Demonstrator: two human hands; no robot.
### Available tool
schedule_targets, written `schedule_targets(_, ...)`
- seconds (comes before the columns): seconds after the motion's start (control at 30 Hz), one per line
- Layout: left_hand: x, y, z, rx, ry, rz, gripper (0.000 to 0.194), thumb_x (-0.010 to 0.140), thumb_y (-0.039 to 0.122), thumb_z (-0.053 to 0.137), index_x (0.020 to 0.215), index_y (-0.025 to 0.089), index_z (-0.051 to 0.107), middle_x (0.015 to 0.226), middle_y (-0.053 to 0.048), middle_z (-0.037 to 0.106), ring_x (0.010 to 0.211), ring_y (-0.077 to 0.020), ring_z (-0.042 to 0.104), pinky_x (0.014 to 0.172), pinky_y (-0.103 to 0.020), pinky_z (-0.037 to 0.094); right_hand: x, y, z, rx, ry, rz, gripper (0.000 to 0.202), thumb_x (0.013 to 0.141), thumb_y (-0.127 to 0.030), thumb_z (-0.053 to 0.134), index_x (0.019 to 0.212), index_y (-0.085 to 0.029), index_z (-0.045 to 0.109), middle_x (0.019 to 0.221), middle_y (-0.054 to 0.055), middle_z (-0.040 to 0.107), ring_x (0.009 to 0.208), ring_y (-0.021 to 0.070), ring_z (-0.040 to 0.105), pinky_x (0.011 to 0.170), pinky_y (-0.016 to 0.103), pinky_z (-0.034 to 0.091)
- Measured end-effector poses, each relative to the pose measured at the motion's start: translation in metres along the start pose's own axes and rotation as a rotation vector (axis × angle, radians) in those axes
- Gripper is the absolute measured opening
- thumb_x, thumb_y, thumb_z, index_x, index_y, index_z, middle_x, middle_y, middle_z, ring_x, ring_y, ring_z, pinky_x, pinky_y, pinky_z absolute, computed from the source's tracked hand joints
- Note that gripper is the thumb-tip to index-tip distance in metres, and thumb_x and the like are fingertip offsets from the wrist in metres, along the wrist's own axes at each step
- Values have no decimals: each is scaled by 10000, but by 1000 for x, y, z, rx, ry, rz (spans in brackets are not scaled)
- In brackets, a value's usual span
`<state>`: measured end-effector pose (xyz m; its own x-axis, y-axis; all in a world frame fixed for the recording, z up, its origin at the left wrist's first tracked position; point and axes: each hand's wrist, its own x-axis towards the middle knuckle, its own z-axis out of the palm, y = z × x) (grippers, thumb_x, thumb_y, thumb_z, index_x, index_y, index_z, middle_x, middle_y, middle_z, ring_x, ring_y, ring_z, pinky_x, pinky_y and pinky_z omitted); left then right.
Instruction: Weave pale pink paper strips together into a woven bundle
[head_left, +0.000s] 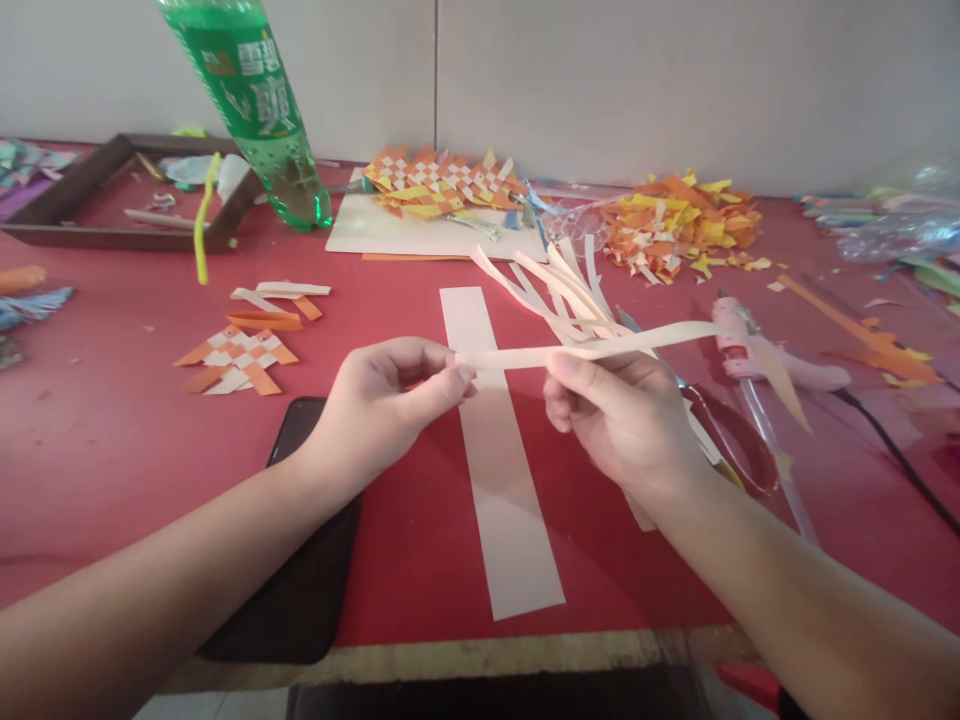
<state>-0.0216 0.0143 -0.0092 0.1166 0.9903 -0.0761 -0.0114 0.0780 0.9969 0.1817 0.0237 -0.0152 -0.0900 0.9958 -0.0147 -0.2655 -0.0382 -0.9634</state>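
A narrow cream paper strip (513,357) is stretched level between my two hands, its free end reaching right. My left hand (401,400) pinches its left end, and my right hand (619,415) pinches it further along, thumb on top. Beneath the strip, a wide cream paper band (506,480) lies lengthwise on the red table (420,560). Beyond my right hand is a bunch of cut cream strips (574,285). Woven orange and white paper pieces (240,355) lie to the left.
A black phone (300,580) lies under my left forearm. Scissors (739,440) and a pink glue gun (772,355) are on the right. Behind stand a green bottle (262,120), a dark frame (67,190), woven paper (442,180) and an orange-yellow paper heap (679,225).
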Motion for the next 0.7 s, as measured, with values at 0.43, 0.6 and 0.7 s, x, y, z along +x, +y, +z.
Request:
schedule_targets(0.43,-5,0,5,147,-224,170,40,800,206,741,836,219,753,841,19,770,799,-113,705,755,-157,544,-13,2,7,-253,-257,-26,77,808,-171,726,731,-170,726,622,-11,649,526,86,597,463,189,503)
schedule_targets(0.6,-6,3,6,140,-216,154,39,823,247,725,816,229,760,822,41,783,783,-99,720,720,-128,546,-12,2,6,-235,-294,-26,103,842,-175,694,744,-174,724,629,-15,642,542,82,597,478,182,515)
schedule_targets(0.7,-5,4,6,142,-209,153,55,827,250,720,803,225,763,818,38,785,780,-105,724,716,-134,550,-11,5,3,-177,-287,-40,85,837,-188,708,757,-188,734,646,-17,653,535,80,596,468,184,516)
